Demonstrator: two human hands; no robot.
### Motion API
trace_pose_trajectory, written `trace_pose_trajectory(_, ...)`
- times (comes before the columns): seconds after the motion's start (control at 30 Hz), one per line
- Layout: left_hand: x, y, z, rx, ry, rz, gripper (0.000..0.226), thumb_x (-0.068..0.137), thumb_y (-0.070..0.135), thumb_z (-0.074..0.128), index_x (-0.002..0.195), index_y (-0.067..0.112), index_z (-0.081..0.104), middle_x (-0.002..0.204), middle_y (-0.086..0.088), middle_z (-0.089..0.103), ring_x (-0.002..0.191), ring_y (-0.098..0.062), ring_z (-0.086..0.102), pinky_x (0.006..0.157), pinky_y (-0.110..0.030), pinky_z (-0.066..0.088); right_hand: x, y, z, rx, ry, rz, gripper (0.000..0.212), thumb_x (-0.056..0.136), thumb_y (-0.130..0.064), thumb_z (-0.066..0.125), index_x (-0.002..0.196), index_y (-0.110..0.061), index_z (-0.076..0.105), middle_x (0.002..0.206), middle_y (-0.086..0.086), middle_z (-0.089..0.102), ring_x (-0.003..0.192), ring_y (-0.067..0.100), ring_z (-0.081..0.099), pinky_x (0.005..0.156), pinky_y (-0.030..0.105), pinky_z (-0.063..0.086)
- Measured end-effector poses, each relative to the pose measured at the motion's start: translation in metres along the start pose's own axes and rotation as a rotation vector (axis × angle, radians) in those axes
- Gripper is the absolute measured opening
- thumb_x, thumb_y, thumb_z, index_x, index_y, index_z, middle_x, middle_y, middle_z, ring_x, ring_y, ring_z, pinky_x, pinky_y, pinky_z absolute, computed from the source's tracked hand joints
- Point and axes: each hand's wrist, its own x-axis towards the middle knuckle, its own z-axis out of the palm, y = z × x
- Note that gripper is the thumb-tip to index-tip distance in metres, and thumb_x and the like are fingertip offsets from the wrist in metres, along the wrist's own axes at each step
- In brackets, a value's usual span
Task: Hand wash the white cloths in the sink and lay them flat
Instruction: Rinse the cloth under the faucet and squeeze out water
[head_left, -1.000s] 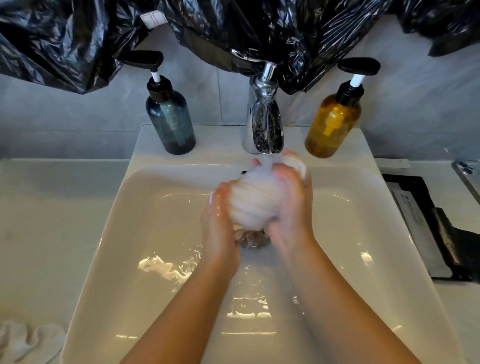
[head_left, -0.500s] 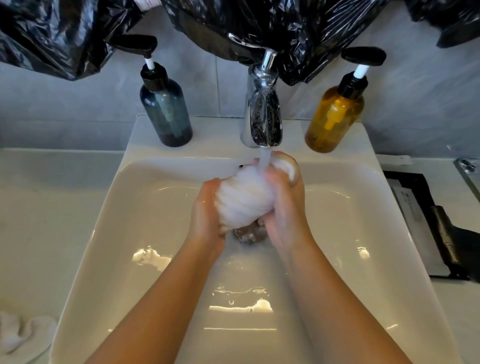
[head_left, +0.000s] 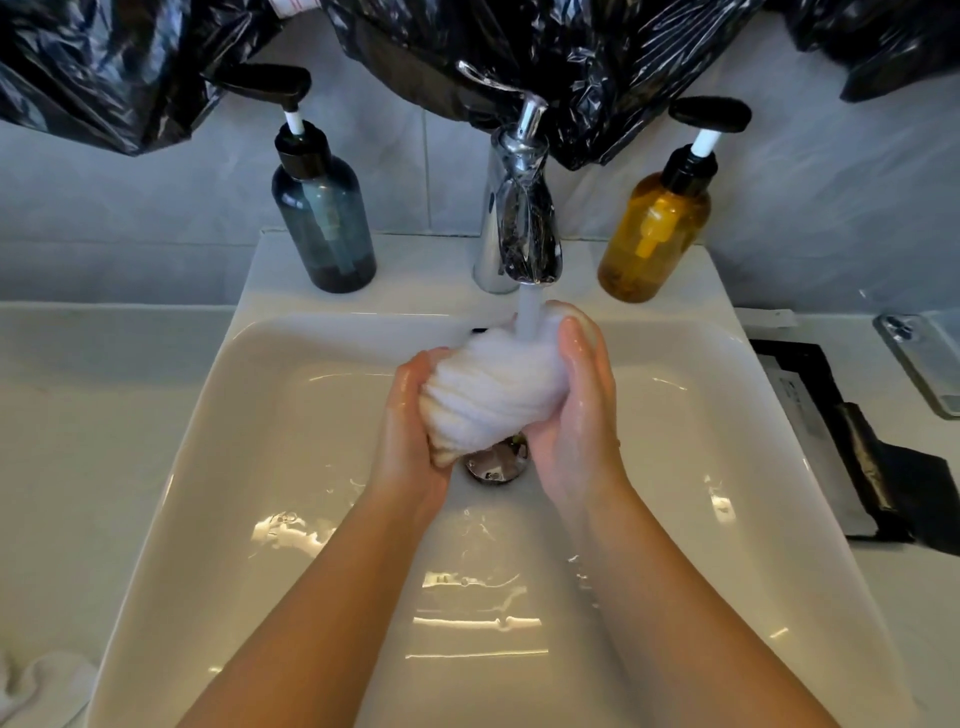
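Cloths number two from where I watch: one wet white cloth (head_left: 493, 395) bunched into a ball above the drain (head_left: 496, 462) of the single sink (head_left: 291, 441), under the stream from the one tap (head_left: 522, 223), and a second cloth (head_left: 36, 686) crumpled on the counter (head_left: 104, 415) at lower left. Two pump bottles, a blue bottle (head_left: 324, 223) and an amber bottle (head_left: 652, 234), flank the tap. I see the left hand (head_left: 410, 415) and right hand (head_left: 576, 405) both gripping the ball, and since half a second ago the right fingers have slipped from its top to its side.
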Motion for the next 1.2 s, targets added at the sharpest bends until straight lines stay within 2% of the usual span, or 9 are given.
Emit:
trace_pose_trajectory(0.17, -0.006, -0.002, 0.007, 0.001, -0.093, -0.146, 0.055, 0.099, 0.052, 0.038, 0.12, 0.01, 0.067, 0.113, -0.02, 0.071, 0.104, -0.031, 0.067, 0.097, -0.046, 0.048, 0.001, -0.011, -0.002, -0.011, 0.084, -0.088, 0.046, 0.083, -0.032, 0.071, 0.121, -0.008, 0.056, 0.103, 0.009, 0.063, 0.094, 0.016, 0.066, 0.079, 0.028, 0.056)
trace_pose_trajectory(0.4, -0.006, -0.008, 0.009, -0.144, -0.165, -0.247, 0.064, 0.098, 0.057, 0.031, 0.134, 0.012, 0.059, 0.126, -0.019, 0.066, 0.126, -0.035, 0.057, 0.116, -0.048, 0.031, 0.004, -0.019, -0.009, -0.028, 0.152, -0.134, 0.059, 0.09, -0.033, 0.067, 0.137, -0.003, 0.049, 0.11, 0.011, 0.07, 0.093, 0.017, 0.072, 0.073, 0.03, 0.058)
trace_pose_trajectory(0.5, -0.004, -0.009, 0.007, -0.195, -0.194, -0.308, 0.064, 0.096, 0.06, 0.034, 0.134, 0.015, 0.059, 0.124, -0.018, 0.067, 0.12, -0.035, 0.061, 0.11, -0.056, 0.037, 0.003, -0.016, -0.008, -0.081, 0.063, -0.151, 0.049, 0.086, -0.033, 0.072, 0.121, -0.005, 0.052, 0.099, 0.004, 0.074, 0.094, 0.018, 0.073, 0.076, 0.034, 0.059)
trace_pose_trajectory(0.6, -0.001, -0.004, 0.0, -0.218, -0.214, -0.387, 0.063, 0.094, 0.064, 0.037, 0.129, 0.018, 0.062, 0.122, -0.017, 0.068, 0.114, -0.037, 0.064, 0.101, -0.059, 0.044, 0.002, -0.013, -0.006, -0.144, -0.066, -0.157, 0.063, 0.069, -0.051, 0.087, 0.107, -0.014, 0.053, 0.114, 0.022, 0.064, 0.114, 0.038, 0.063, 0.097, 0.059, 0.049)
trace_pose_trajectory(0.67, 0.0, -0.001, -0.003, -0.2, -0.212, -0.402, 0.054, 0.094, 0.058, 0.044, 0.118, 0.014, 0.066, 0.115, -0.015, 0.071, 0.102, -0.034, 0.067, 0.088, -0.051, 0.05, 0.0, -0.011, -0.005, -0.136, -0.131, -0.155, 0.071, 0.063, -0.056, 0.088, 0.108, -0.015, 0.052, 0.12, 0.032, 0.058, 0.113, 0.038, 0.06, 0.101, 0.061, 0.046)
trace_pose_trajectory(0.8, -0.004, -0.007, 0.002, -0.13, -0.127, -0.134, 0.023, 0.09, 0.032, 0.05, 0.093, 0.014, 0.064, 0.085, -0.011, 0.064, 0.072, -0.026, 0.061, 0.059, -0.028, 0.046, -0.001, -0.003, 0.005, -0.121, -0.109, -0.089, 0.088, 0.066, -0.068, 0.08, 0.128, -0.012, 0.052, 0.134, 0.027, 0.057, 0.122, 0.036, 0.059, 0.106, 0.054, 0.047)
trace_pose_trajectory(0.87, -0.006, -0.003, 0.002, -0.108, -0.015, 0.104, 0.019, 0.08, 0.033, 0.06, 0.095, 0.02, 0.065, 0.087, -0.002, 0.067, 0.08, -0.018, 0.065, 0.062, -0.025, 0.051, 0.001, 0.002, 0.008, -0.033, -0.076, 0.022, 0.102, 0.071, -0.072, 0.074, 0.144, -0.007, 0.044, 0.143, 0.026, 0.052, 0.135, 0.038, 0.051, 0.114, 0.058, 0.038)
trace_pose_trajectory(0.97, -0.011, 0.002, -0.001, 0.032, 0.12, 0.458, 0.028, 0.072, 0.026, 0.065, 0.098, 0.019, 0.064, 0.087, 0.003, 0.067, 0.081, -0.01, 0.065, 0.064, -0.021, 0.051, 0.0, 0.001, 0.012, 0.111, -0.054, 0.16, 0.091, 0.084, -0.071, 0.049, 0.146, -0.004, 0.047, 0.14, 0.023, 0.058, 0.133, 0.035, 0.054, 0.118, 0.055, 0.033)
trace_pose_trajectory(1.2, -0.015, 0.0, -0.008, 0.364, -0.007, 0.964, 0.023, 0.079, 0.022, 0.06, 0.102, 0.018, 0.058, 0.108, -0.013, 0.063, 0.107, -0.022, 0.061, 0.094, -0.032, 0.047, -0.004, 0.0, 0.009, 0.333, -0.051, 0.232, 0.075, 0.097, -0.066, 0.033, 0.137, -0.007, 0.056, 0.128, 0.022, 0.066, 0.119, 0.035, 0.065, 0.098, 0.045, 0.054)
